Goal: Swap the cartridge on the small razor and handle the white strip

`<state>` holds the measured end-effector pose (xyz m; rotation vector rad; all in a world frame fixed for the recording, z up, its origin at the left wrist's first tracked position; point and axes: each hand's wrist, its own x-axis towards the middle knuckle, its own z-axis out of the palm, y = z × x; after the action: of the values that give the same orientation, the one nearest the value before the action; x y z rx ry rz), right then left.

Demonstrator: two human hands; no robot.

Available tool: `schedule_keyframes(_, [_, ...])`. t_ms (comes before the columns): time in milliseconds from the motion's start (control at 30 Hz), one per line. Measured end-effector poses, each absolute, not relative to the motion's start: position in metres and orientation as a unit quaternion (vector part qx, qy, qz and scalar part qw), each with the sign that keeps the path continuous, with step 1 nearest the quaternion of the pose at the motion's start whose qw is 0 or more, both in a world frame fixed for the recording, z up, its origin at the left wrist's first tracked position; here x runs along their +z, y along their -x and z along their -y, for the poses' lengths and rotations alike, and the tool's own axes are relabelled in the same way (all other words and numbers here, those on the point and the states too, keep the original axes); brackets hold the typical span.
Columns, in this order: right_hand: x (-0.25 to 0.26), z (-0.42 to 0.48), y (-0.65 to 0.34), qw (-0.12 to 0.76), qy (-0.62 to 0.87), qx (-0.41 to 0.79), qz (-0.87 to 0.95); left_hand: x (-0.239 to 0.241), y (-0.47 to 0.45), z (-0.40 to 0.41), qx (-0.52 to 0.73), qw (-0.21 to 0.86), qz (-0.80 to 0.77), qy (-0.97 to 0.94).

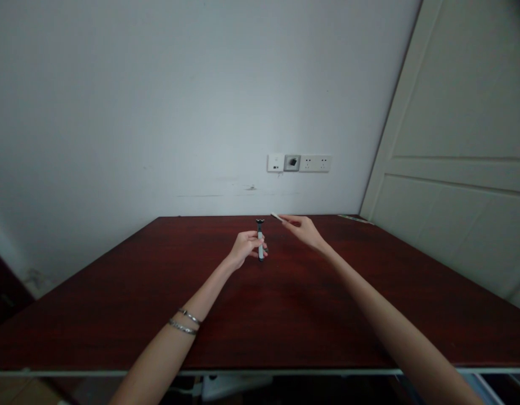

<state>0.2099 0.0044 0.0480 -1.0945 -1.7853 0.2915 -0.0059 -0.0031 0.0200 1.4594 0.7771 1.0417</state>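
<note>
My left hand (244, 246) is closed around a slim, light-grey handle with a dark forked head (260, 247). It stands roughly upright above the middle of the table, its dark head at the top and a dark end at the bottom. To the right and slightly farther away, my right hand (304, 229) pinches a small, thin whitish piece (277, 216) between thumb and fingers. That piece points left and up, apart from the head of the handle. Its exact kind is too small to make out.
Both hands are over a dark red wooden table (158, 298) with a pale front edge. A white wall with a row of sockets (314, 163) rises behind it. At the right is a pale panelled door (458, 169). Below the front edge, a white object (234, 387) partly shows.
</note>
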Motion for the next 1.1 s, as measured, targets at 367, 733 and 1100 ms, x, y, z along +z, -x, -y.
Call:
schedule_keyframes(367, [0.044, -0.006, -0.177, 0.645, 0.389, 0.394, 0.526, 0.019, 0.011, -0.003, 0.488, 0.545, -0.363, -0.578])
schedule_keyframes(733, [0.017, -0.014, -0.184, 0.571, 0.47, 0.367, 0.564, 0.026, 0.018, -0.007, 0.526, 0.537, -0.355, -0.556])
schedule_keyframes(1100, [-0.013, 0.004, -0.177, 0.373, 0.424, 0.111, 0.818, 0.028, 0.021, -0.008, 0.532, 0.529, -0.343, -0.566])
